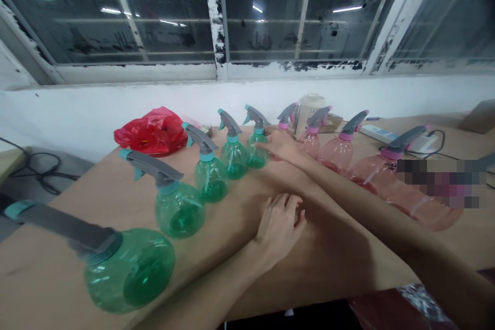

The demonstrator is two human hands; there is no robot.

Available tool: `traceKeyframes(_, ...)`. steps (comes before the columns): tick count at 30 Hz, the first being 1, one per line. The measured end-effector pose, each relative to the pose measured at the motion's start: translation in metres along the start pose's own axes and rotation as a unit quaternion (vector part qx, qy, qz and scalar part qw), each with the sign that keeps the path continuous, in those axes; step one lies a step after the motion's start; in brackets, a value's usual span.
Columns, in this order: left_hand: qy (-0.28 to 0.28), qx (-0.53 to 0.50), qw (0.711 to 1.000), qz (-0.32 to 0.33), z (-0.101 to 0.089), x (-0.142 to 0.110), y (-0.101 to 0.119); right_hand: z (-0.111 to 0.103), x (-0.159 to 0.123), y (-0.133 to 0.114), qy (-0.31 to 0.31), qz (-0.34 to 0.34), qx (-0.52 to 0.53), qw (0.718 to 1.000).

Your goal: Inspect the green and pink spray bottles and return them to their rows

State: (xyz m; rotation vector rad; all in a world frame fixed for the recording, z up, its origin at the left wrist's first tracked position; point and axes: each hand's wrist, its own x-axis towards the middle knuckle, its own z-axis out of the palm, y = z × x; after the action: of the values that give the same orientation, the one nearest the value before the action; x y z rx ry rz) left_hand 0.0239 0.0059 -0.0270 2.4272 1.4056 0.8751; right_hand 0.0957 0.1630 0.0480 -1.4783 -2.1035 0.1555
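Green spray bottles with grey-and-teal trigger heads stand in a row on the left, such as the large near one (129,270). My right hand (281,145) reaches to the far end of this row. Its thumb lies across the front of the last green spray bottle (257,157), and its other fingers go to the bottle's far side, partly hidden. Just behind that hand is a pink spray bottle (284,125), mostly covered by it. My left hand (279,227) rests on the tabletop between the rows, fingers loosely bent and apart, holding nothing.
Pink spray bottles (335,153) form a second row on the right. A red plastic bag (152,131) lies at the back left of the table (232,247). Behind the pink row are a pale container (308,111) and a white power strip (381,134). A windowed wall borders the back.
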Motion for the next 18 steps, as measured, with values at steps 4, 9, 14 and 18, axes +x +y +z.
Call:
traceKeyframes(4, 0.003, 0.002, 1.0, -0.004, 0.003, 0.001, -0.003, 0.002, 0.004, -0.003, 0.004, 0.001, -0.001, 1.0)
traceKeyframes(9, 0.012, -0.008, 1.0, -0.012, 0.004, 0.001, -0.004, -0.002, -0.01, 0.002, 0.046, 0.008, -0.011, 0.999)
traceKeyframes(14, 0.011, -0.021, 1.0, -0.014, 0.002, 0.001, -0.004, -0.016, -0.03, 0.025, 0.12, 0.039, 0.009, 0.992)
traceKeyframes(18, 0.023, -0.026, 0.999, -0.019, 0.002, 0.0, -0.005, -0.023, -0.031, 0.037, 0.117, 0.083, -0.009, 0.99)
